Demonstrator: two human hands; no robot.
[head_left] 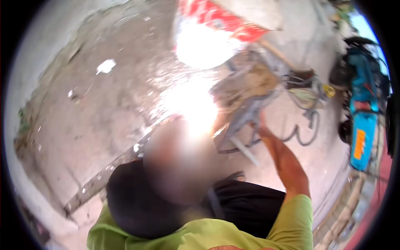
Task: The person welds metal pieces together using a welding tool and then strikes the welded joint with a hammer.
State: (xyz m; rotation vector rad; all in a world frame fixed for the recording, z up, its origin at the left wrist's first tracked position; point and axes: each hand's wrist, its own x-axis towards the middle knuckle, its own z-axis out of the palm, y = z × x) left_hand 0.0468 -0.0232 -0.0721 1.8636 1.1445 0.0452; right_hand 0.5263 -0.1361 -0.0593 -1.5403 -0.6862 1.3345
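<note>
right grip [260,122], whether closed i cannot tell, has the grey metal piece [246,113] just at its left.

The right arm [287,160] extends forward from a short yellow-green sleeve [296,216], bent at the elbow, with its bare forearm angled inward. The right hand [261,121] is blurred; its finger positions and closure cannot be determined. The left forearm and left hand cannot be made out through heavy blur.
</note>
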